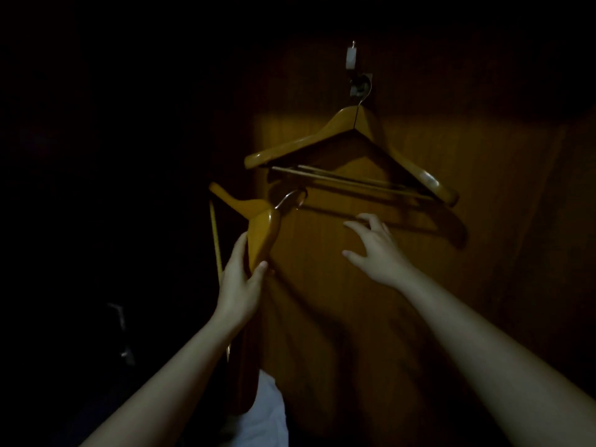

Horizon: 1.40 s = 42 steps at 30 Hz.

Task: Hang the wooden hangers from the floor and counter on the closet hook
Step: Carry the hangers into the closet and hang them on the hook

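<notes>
Left hand (240,285) grips a stiff, probably light hanger (258,221) by one arm (hook (290,198) above); right hand (375,250) spread, empty.

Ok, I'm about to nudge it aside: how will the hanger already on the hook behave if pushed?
The hung hanger hangs tilted from the wall hook by one thin wire, so it would probably swing. Its thick wooden arms look rigid. The glossy finish may be slippery.

No readable txt, labels, nos. or signs anywhere; scene too dark.
</notes>
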Tool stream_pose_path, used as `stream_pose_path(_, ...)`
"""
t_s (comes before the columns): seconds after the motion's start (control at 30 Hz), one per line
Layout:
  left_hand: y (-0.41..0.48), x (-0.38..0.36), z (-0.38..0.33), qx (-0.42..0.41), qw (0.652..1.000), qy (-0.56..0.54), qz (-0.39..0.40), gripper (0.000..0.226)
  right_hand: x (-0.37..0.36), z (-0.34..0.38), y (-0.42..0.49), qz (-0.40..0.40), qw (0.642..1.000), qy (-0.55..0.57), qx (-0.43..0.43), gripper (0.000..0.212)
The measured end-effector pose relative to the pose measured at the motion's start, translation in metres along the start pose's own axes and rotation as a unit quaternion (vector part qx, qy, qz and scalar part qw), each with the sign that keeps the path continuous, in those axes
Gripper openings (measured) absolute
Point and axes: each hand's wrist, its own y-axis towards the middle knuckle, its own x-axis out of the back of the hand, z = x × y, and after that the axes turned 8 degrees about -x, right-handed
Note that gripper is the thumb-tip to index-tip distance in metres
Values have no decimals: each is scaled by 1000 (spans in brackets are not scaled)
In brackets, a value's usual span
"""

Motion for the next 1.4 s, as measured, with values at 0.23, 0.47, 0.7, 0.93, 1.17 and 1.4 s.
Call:
stream_pose_path(0.23,-73,40,-16,88,986,-76,122,59,-25,20,-50,67,991,40,111,78)
stream_pose_path(0.47,-77,53,-32,125,944,-108,284,53,-31,28,-74,67,987,-5,149,77)
stream_pose_path(0.7,-54,36,-46,84,924,-80,365,46,-13,18,-80,66,995,14,71,56)
stream_pose_path(0.93,-38,8,-51,-116,950,131,258,35,4,-8,-83,44,996,60,38,59)
stream_pose_path(1.17,14,-11,-82,-166,937,4,308,31,30,-11,-82,-178,983,2,48,77)
stream_pose_path(1.4,85,-35,-129,-194,956,-6,220,40,62,-15,-41,-281,958,-47,22,76)
